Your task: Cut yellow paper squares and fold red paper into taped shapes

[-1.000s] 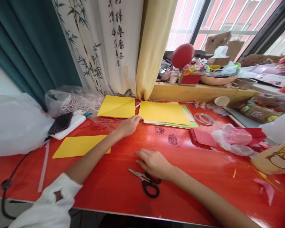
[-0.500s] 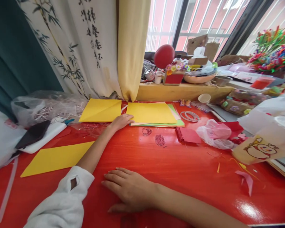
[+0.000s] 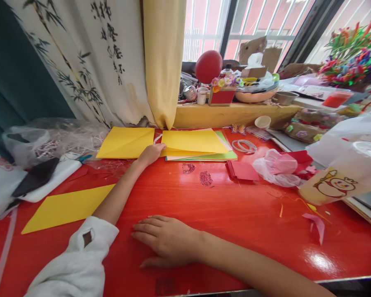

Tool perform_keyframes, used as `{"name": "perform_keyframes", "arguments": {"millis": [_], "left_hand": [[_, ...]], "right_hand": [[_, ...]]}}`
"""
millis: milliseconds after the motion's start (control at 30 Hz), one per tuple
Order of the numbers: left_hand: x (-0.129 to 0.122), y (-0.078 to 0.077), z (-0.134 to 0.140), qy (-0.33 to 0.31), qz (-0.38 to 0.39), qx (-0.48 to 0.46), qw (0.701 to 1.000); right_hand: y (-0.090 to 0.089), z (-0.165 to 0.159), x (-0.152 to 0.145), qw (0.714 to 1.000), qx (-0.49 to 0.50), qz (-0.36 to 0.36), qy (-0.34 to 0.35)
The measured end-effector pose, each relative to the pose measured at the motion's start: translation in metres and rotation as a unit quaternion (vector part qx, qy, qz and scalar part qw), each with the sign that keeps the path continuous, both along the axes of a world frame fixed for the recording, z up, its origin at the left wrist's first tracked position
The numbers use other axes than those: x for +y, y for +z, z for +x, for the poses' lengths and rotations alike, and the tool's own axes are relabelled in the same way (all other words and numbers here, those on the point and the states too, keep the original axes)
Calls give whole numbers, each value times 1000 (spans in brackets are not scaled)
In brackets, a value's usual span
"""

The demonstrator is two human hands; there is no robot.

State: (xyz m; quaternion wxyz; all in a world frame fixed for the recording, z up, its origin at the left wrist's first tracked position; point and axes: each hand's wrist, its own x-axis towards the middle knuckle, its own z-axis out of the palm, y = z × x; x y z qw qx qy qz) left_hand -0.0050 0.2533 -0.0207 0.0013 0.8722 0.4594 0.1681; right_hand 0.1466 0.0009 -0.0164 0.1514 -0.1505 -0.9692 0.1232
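Note:
My left hand (image 3: 151,154) reaches to the back of the red table, its fingers closed on the near left corner of a yellow sheet of paper (image 3: 191,140). That sheet tops a stack of coloured paper (image 3: 228,156), with green and pink edges showing beneath, and its near edge is raised a little. Left of the hand lies another yellow sheet with a diagonal crease (image 3: 126,140). A further yellow sheet (image 3: 71,202) rests beside my left forearm. My right hand (image 3: 170,241) lies palm down on the table, fingers stretched out, holding nothing.
Red paper pieces (image 3: 243,170), a pink plastic bag (image 3: 276,167) and a drink cup (image 3: 336,177) stand to the right. Clear tubing (image 3: 244,146) lies behind them. At left are a black phone-like object (image 3: 37,177) and plastic bags (image 3: 58,140). A cluttered sill (image 3: 204,115) runs behind.
My left hand has closed on the top yellow sheet and lifted its near edge slightly off the stack. The view has shifted a little; my right hand stays resting on the table.

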Motion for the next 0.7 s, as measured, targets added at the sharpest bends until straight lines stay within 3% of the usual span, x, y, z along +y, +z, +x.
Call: {"name": "perform_keyframes", "arguments": {"millis": [267, 700], "left_hand": [[-8, 18, 3, 63, 70, -68, 993], [-10, 23, 11, 42, 56, -122, 990]], "right_hand": [[-4, 2, 4, 996, 20, -2, -92], [-5, 2, 4, 995, 24, -8, -99]]}}
